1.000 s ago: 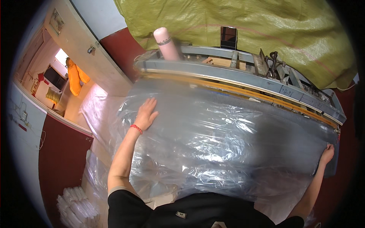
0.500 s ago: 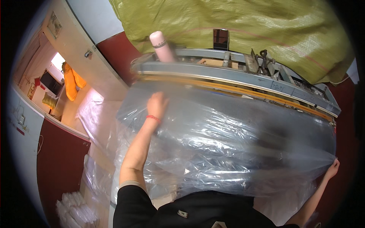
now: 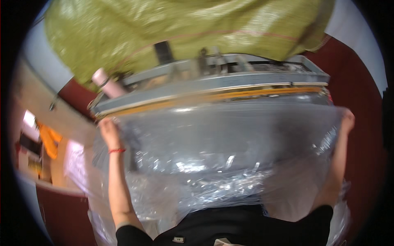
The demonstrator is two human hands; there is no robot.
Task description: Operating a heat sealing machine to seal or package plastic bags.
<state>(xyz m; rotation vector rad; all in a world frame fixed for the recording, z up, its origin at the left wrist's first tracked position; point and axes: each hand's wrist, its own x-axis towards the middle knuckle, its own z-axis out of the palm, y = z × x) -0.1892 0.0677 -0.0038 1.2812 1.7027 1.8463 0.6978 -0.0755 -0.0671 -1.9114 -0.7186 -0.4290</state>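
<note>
Clear plastic sheeting (image 3: 221,135) is drawn across centre frame, its far edge pinched in the grip of left hand (image 3: 109,130) and right hand (image 3: 348,119); the left was laid flat a second earlier, so tension is apparently now shared.

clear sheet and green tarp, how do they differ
The sheet is see-through, while the tarp is coloured yellow-green. The sheet is stretched between the left hand and right hand; the tarp is beyond the grey frame, held by neither. The tarp bears a pink line; none shows on the sheet. Both look shiny and creased.
</note>
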